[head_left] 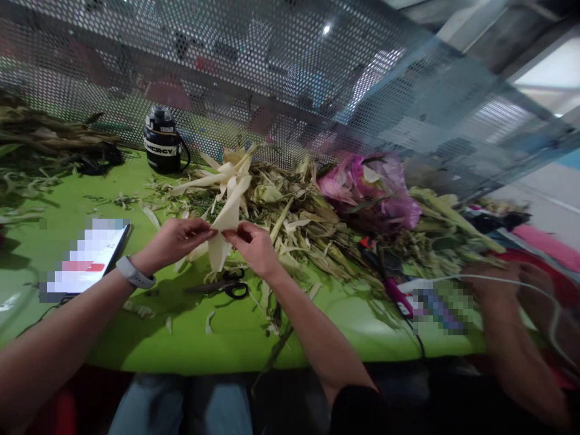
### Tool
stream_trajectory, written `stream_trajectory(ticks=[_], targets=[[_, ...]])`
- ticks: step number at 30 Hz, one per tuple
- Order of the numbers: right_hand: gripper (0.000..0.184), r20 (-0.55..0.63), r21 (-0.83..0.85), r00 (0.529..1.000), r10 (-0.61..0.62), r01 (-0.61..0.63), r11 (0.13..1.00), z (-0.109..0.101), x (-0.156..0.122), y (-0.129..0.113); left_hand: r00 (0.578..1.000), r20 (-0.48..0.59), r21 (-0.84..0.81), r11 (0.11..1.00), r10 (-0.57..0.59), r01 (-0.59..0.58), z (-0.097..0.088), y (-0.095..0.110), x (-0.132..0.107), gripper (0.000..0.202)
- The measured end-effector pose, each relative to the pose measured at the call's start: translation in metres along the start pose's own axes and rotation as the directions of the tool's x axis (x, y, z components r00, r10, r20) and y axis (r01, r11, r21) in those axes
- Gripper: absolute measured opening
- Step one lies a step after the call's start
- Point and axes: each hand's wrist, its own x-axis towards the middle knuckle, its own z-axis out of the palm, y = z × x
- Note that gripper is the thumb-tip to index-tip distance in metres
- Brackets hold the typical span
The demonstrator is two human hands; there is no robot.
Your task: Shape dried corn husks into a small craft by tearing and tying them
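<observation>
Both hands pinch a pale corn husk (pixel 228 208) in front of me, from opposite edges. My left hand (pixel 185 237), with a white wristband (pixel 135 272) behind it, grips the husk's left edge between thumb and fingers. On the other edge my right hand (pixel 256 244) is closed in a pinch too. Several long pale husk strips (pixel 233 169) spread out just above the held piece. Below the hands, a pair of black-handled scissors (pixel 222 286) lies on the green table (pixel 181 344). A heap of dry husks and scraps (pixel 312 241) lies behind and right of my hands.
A black jug (pixel 162 145) stands at the back left, against a perforated metal screen (pixel 272 78). At left lies a phone (pixel 88 257). A pink plastic bag (pixel 376 187) sits at back right. Another person's hand and arm (pixel 502 320) are at far right, near a cable.
</observation>
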Motion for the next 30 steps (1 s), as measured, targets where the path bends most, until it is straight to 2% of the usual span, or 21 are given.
stream_trajectory(ticks=[2, 3, 4, 5, 7, 8, 11, 12, 14, 15, 17, 18, 20, 24, 26, 28, 30], targets=[[0.03, -0.102, -0.028, 0.994, -0.034, 0.031, 0.999, -0.003, -0.001, -0.005, 0.992, -0.123, 0.0, 1.0, 0.015, -0.015, -0.01, 0.002, 0.002, 0.039], [0.03, -0.138, -0.037, 0.99, -0.041, 0.037, 0.999, -0.005, -0.001, -0.007, 0.979, -0.204, 0.036, 0.999, -0.014, 0.022, -0.014, 0.0, 0.003, 0.04], [0.03, -0.161, -0.039, 0.986, -0.04, 0.034, 0.999, -0.007, 0.0, -0.007, 0.96, -0.275, 0.141, 0.986, -0.05, 0.092, -0.017, -0.004, 0.004, 0.038], [0.031, -0.171, -0.033, 0.985, -0.033, 0.028, 0.999, -0.01, 0.001, -0.007, 0.953, -0.287, 0.294, 0.938, -0.096, 0.183, -0.019, -0.01, 0.004, 0.035], [0.031, -0.164, -0.005, 0.986, -0.012, 0.011, 1.0, -0.013, 0.005, -0.005, 0.961, -0.211, 0.524, 0.81, -0.178, 0.265, -0.018, -0.025, 0.005, 0.031], [0.031, -0.155, 0.01, 0.988, -0.004, 0.005, 1.0, -0.014, 0.006, -0.003, 0.96, -0.184, 0.564, 0.778, -0.209, 0.277, -0.016, -0.033, 0.005, 0.029], [0.031, -0.133, 0.03, 0.991, 0.013, -0.009, 1.0, -0.013, 0.009, 0.003, 0.981, -0.125, 0.561, 0.805, -0.146, 0.192, -0.011, -0.048, 0.006, 0.018], [0.031, -0.129, 0.027, 0.992, 0.017, -0.014, 1.0, -0.013, 0.009, 0.004, 0.985, -0.105, 0.53, 0.83, -0.14, 0.175, -0.011, -0.049, 0.006, 0.014], [0.031, -0.124, 0.027, 0.992, 0.025, -0.022, 0.999, -0.012, 0.009, 0.006, 0.97, -0.138, 0.407, 0.881, -0.202, 0.241, -0.015, -0.045, 0.009, 0.014], [0.032, -0.122, 0.033, 0.992, 0.03, -0.026, 0.999, -0.011, 0.009, 0.007, 0.955, -0.176, 0.299, 0.911, -0.24, 0.284, -0.017, -0.041, 0.011, 0.015], [0.032, -0.113, 0.053, 0.993, 0.037, -0.031, 0.998, -0.011, 0.009, 0.008, 0.915, -0.216, -0.066, 0.94, -0.341, 0.334, -0.02, -0.033, 0.014, 0.02], [0.031, -0.109, 0.059, 0.993, 0.038, -0.032, 0.998, -0.011, 0.009, 0.009, 0.895, -0.189, -0.263, 0.899, -0.403, 0.349, -0.02, -0.029, 0.015, 0.022], [0.03, -0.096, 0.061, 0.995, 0.036, -0.03, 0.998, -0.009, 0.009, 0.01, 0.863, -0.128, -0.488, 0.788, -0.489, 0.375, -0.017, -0.023, 0.015, 0.028], [0.028, -0.053, 0.047, 0.998, 0.03, -0.027, 0.999, -0.005, 0.007, 0.008, 0.83, -0.117, -0.579, 0.716, -0.546, 0.39, -0.011, -0.019, 0.014, 0.036], [0.029, -0.031, 0.031, 0.999, 0.043, -0.042, 0.999, -0.003, 0.006, 0.006, 0.808, -0.115, -0.615, 0.68, -0.578, 0.398, -0.011, -0.018, 0.014, 0.033], [0.03, -0.016, 0.019, 0.998, 0.06, -0.06, 0.998, -0.002, 0.005, 0.003, 0.834, -0.096, -0.633, 0.68, -0.544, 0.371, -0.012, -0.018, 0.014, 0.032], [0.031, -0.012, 0.019, 0.998, 0.066, -0.066, 0.998, -0.002, 0.005, 0.003, 0.882, -0.05, -0.625, 0.704, -0.469, 0.339, -0.012, -0.019, 0.013, 0.032]])
